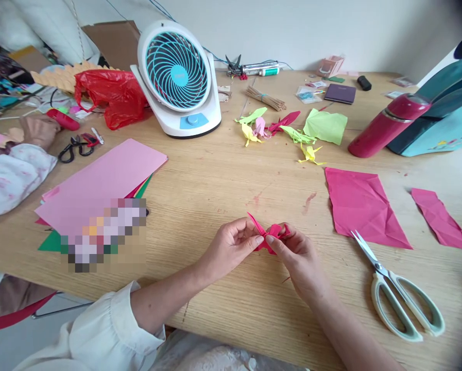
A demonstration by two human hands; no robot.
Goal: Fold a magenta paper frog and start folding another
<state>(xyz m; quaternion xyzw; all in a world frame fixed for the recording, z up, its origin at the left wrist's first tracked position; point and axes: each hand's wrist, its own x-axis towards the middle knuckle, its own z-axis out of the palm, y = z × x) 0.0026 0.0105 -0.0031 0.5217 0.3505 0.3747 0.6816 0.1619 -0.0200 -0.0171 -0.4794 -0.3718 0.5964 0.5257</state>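
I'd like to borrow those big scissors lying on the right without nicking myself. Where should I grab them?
Take the scissors by the pale green handle loops, coming from the near table edge. The slightly parted blades point away toward the pink sheet, so the handles lie nearest you.

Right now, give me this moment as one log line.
left hand: pinches red fold | right hand: pinches red fold | scissors: flat on table, right of hands | red sheet: beyond scissors

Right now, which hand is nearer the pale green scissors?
Right. The right hand is just left of the scissors; the left hand lies farther left, across the folded paper.
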